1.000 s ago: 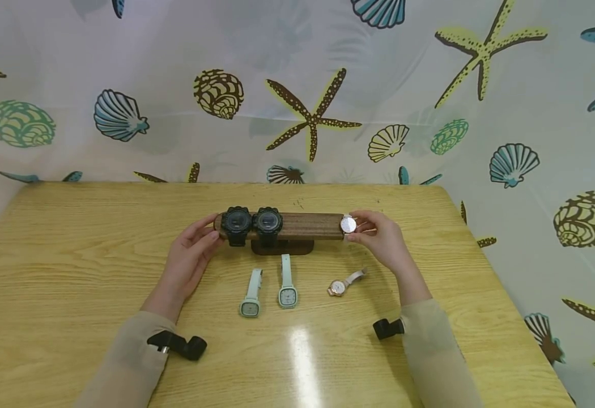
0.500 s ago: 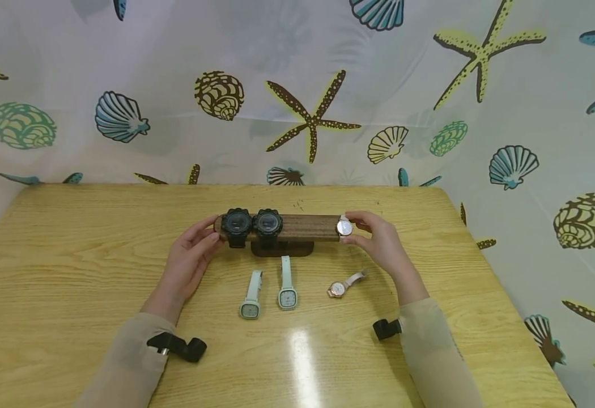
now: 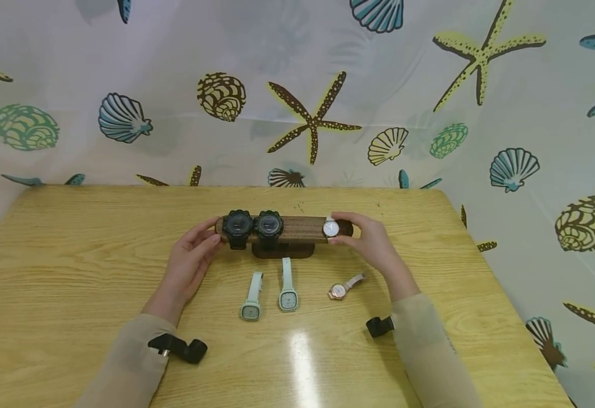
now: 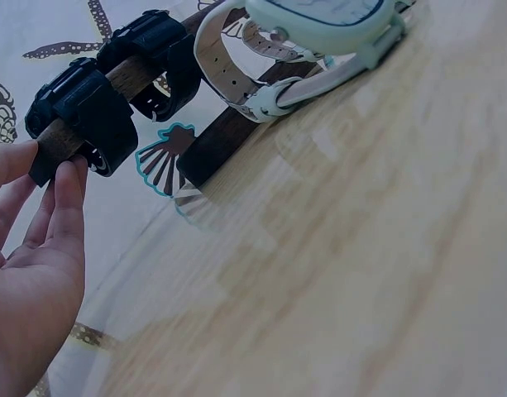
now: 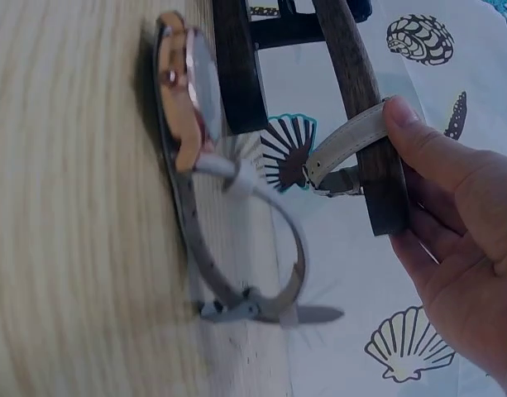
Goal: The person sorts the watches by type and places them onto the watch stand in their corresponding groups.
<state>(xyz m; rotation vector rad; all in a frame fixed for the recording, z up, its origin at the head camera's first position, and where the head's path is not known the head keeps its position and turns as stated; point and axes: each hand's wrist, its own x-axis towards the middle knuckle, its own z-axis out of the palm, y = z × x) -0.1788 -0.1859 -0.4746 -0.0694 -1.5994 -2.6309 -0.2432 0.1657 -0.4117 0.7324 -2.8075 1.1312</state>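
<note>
A dark wooden watch stand (image 3: 304, 229) stands toward the table's back. Its left end is pinched between the thumb and fingers of my left hand (image 3: 189, 262). Two chunky black watches, one (image 3: 238, 225) nearer that hand and another (image 3: 269, 225), are strapped around the bar. With my right hand (image 3: 371, 243) I pinch a white-strapped watch (image 3: 330, 228) that loops around the bar just inside its right end. In the right wrist view, my thumb presses its pale strap (image 5: 349, 142). In front lie two mint-green watches, one (image 3: 250, 310) left of the other (image 3: 288, 300), and a rose-gold watch (image 3: 337, 291).
The wooden table (image 3: 98, 272) runs back to a white curtain (image 3: 165, 62) printed with shells and starfish. The same fabric hangs along the right side. Black wrist cameras are strapped on both sleeves.
My right hand has slid the white-strapped watch leftward along the bar, and the bar's right end now shows beyond it. My left hand stays at the stand's left end.
</note>
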